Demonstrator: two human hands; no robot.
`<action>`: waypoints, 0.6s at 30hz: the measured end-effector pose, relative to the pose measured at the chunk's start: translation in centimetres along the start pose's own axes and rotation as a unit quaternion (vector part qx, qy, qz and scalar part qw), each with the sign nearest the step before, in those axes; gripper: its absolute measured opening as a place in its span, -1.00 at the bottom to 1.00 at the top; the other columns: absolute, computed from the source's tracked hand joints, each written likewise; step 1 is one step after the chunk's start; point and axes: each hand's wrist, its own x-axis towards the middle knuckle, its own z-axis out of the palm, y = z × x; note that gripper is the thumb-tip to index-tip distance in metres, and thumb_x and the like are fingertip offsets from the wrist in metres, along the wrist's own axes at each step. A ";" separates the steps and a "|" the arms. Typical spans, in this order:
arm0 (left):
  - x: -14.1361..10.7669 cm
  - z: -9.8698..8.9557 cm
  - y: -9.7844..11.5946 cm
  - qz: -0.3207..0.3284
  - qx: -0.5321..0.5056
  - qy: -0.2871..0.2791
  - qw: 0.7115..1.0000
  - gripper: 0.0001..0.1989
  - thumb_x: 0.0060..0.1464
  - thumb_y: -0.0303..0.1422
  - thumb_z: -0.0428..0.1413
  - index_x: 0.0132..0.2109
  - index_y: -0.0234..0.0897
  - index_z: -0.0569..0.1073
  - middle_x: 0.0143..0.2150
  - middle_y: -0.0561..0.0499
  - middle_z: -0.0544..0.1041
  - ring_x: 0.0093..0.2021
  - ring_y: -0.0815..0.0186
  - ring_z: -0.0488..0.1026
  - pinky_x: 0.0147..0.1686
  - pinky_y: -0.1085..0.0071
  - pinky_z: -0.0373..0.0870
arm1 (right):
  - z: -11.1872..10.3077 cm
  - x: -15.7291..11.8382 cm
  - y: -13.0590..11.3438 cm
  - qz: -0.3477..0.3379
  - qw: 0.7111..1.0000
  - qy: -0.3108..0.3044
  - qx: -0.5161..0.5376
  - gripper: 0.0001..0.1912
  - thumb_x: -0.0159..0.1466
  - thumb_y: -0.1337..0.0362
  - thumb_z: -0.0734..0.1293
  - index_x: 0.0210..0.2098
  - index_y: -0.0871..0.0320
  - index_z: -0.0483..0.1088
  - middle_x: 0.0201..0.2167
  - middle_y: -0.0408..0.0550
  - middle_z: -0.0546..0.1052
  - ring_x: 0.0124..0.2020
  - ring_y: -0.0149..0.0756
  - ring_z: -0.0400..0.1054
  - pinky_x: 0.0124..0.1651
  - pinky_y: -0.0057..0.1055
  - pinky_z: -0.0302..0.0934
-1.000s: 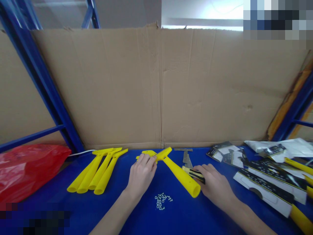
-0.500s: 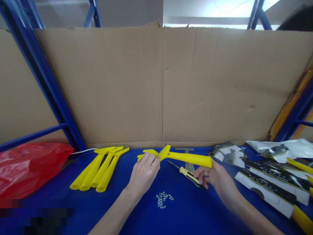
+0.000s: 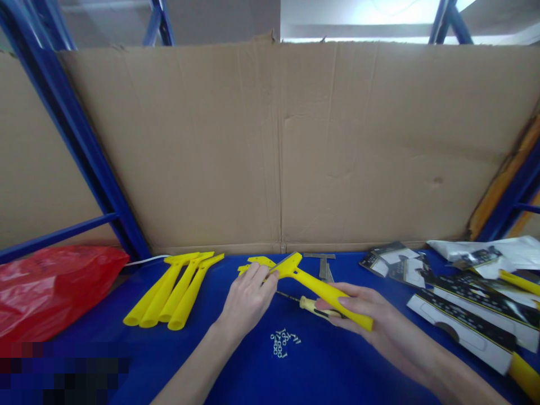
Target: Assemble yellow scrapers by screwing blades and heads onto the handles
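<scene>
My left hand (image 3: 251, 295) is closed on the head end of a yellow scraper handle (image 3: 316, 286), where a thin metal blade (image 3: 283, 261) lies along the head. My right hand (image 3: 358, 309) grips the lower part of that handle, with the thumb on top. Under it, a screwdriver with a cream handle (image 3: 309, 305) is partly hidden by my right fingers, its shaft pointing left. Behind my left hand shows another yellow head piece (image 3: 260, 260). Small screws and nuts (image 3: 279, 343) lie in a loose group on the blue table, in front of my hands.
Several yellow handles (image 3: 185, 298) lie side by side at left, near a red plastic bag (image 3: 63, 287). Metal blades (image 3: 324, 269) lie behind the held handle. Black and white packages (image 3: 468, 326) cover the right side. A cardboard wall (image 3: 278, 146) stands behind.
The held handle's lower end has swung toward me, and my right hand has closed around it. The screwdriver has shifted left along with my right hand.
</scene>
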 end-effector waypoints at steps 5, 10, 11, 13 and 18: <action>0.0 -0.1 -0.2 -0.002 -0.006 0.001 1.000 -0.81 0.17 -0.46 -0.04 -0.33 -0.30 0.45 -0.46 0.01 0.40 -0.38 0.32 0.31 -0.43 0.46 0.31 | 0.4 0.3 0.3 -0.063 0.992 -0.034 -0.100 -0.58 0.14 0.15 0.32 -0.03 0.16 0.39 -0.13 0.06 0.57 0.07 -0.05 0.32 0.22 -0.08 -0.06; -0.2 0.3 -0.5 -0.007 -0.024 -0.027 0.999 -0.81 0.18 -0.43 -0.05 -0.29 -0.30 0.46 -0.42 -0.02 0.43 -0.35 0.28 0.33 -0.44 0.44 0.34 | 0.5 0.7 1.0 -0.050 0.992 -0.002 -0.114 -0.51 0.11 0.09 0.33 0.00 0.16 0.37 -0.16 0.06 0.58 0.06 -0.04 0.33 0.18 -0.10 -0.01; -0.2 0.3 -0.5 -0.009 -0.029 -0.036 0.999 -0.81 0.18 -0.42 -0.04 -0.28 -0.29 0.46 -0.41 -0.03 0.44 -0.34 0.27 0.34 -0.43 0.43 0.35 | 0.5 0.8 1.1 -0.049 0.993 0.001 -0.105 -0.50 0.09 0.09 0.35 -0.01 0.17 0.38 -0.17 0.07 0.58 0.05 -0.04 0.34 0.18 -0.12 0.00; -0.1 0.3 -0.5 -0.014 -0.043 -0.049 0.998 -0.82 0.17 -0.39 -0.02 -0.29 -0.28 0.46 -0.38 -0.04 0.46 -0.31 0.25 0.36 -0.41 0.41 0.36 | 0.4 0.9 1.1 -0.044 0.997 0.000 -0.066 -0.50 0.07 0.10 0.37 -0.03 0.19 0.38 -0.20 0.07 0.59 0.00 -0.06 0.38 0.16 -0.13 0.03; 0.8 -0.9 -0.6 -0.093 -0.163 -0.044 0.981 -0.80 0.13 -0.29 0.03 -0.35 -0.27 0.47 -0.39 -0.03 0.50 -0.34 0.29 0.39 -0.37 0.42 0.34 | -0.1 1.2 1.1 -0.033 0.999 -0.015 0.000 -0.51 0.07 0.14 0.36 -0.03 0.20 0.36 -0.21 0.14 0.59 -0.12 -0.06 0.46 -0.02 -0.12 0.21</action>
